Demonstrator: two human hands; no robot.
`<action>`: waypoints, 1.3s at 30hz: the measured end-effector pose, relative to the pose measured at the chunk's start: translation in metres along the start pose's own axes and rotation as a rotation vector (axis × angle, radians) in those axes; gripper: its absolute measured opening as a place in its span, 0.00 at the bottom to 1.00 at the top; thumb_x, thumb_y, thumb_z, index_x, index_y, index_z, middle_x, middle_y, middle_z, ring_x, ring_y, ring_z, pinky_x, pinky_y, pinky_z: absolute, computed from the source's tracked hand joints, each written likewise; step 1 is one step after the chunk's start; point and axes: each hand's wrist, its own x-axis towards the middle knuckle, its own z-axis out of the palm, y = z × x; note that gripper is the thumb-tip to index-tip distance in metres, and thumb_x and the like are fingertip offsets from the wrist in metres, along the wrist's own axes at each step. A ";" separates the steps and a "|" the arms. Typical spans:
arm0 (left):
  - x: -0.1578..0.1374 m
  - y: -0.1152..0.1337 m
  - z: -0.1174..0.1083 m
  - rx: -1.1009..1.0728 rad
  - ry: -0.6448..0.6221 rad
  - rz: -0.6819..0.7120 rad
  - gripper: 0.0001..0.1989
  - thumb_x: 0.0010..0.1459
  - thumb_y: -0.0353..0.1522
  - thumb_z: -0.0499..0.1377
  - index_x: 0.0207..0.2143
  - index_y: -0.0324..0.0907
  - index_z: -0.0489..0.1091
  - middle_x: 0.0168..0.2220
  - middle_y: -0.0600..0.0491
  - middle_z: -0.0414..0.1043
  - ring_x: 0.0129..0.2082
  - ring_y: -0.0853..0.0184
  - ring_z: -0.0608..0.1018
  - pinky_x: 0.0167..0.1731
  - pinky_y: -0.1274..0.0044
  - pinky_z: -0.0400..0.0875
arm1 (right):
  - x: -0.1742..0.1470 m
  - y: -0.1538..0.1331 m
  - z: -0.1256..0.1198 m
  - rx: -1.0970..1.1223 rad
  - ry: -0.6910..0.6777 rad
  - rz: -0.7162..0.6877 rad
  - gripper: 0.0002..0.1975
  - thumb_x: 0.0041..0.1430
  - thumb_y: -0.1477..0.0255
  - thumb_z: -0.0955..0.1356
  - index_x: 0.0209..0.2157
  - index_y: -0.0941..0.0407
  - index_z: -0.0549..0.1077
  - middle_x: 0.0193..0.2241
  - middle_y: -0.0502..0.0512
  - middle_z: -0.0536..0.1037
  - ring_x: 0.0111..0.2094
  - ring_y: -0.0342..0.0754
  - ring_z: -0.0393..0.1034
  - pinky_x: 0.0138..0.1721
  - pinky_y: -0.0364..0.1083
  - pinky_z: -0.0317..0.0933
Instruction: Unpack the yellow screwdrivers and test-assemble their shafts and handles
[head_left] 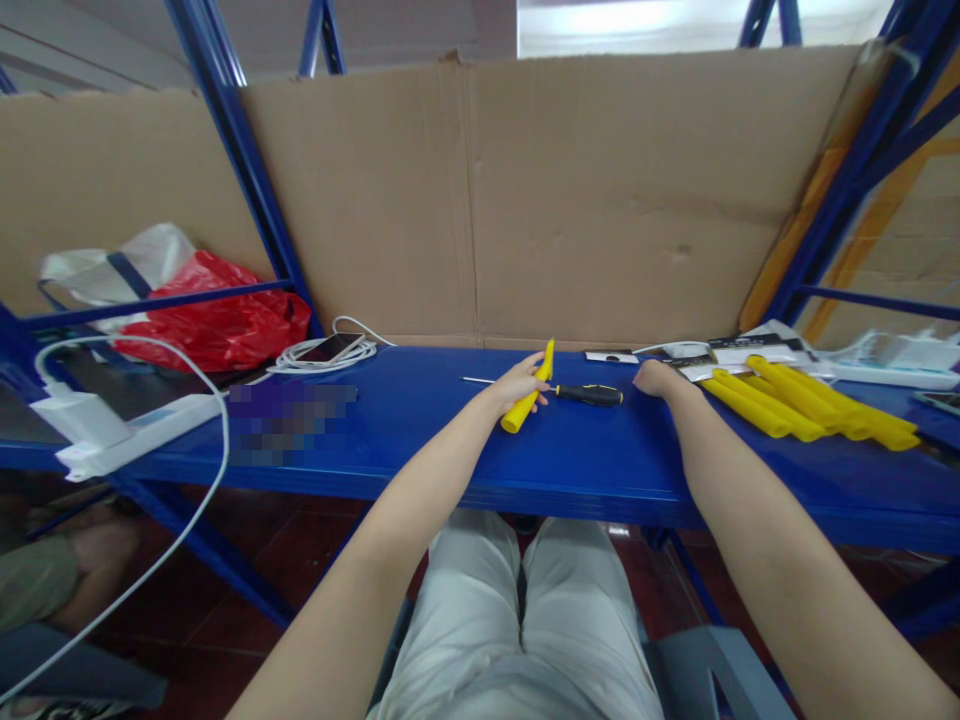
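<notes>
My left hand (519, 385) is closed around a yellow tube (517, 412), held at a slant over the blue table (420, 425). The tube's upper end looks narrow and flattened, its lower end round. A screwdriver (592, 395) with a black and yellow handle lies behind that hand, its metal shaft pointing left and partly hidden by the fingers and tube. My right hand (654, 378) is bent at the wrist beyond the screwdriver handle, close to the flat packets (761, 350). Its fingers are hidden from view. Several yellow tubes (810, 400) lie in a pile right of my right forearm.
A cardboard sheet (555, 200) walls the back between blue posts. On the left are a white power strip (142, 435), a looping cable, a coiled white cable (322, 352) and a red plastic bag (217, 315). Another person's leg (97, 560) shows at lower left.
</notes>
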 end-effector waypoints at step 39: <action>0.006 -0.003 -0.003 -0.097 -0.069 -0.021 0.40 0.53 0.20 0.54 0.64 0.53 0.45 0.57 0.46 0.62 0.19 0.79 0.71 0.15 0.84 0.64 | -0.004 -0.015 0.002 -0.007 0.068 -0.186 0.11 0.51 0.83 0.62 0.27 0.62 0.76 0.32 0.67 0.78 0.39 0.52 0.73 0.39 0.43 0.62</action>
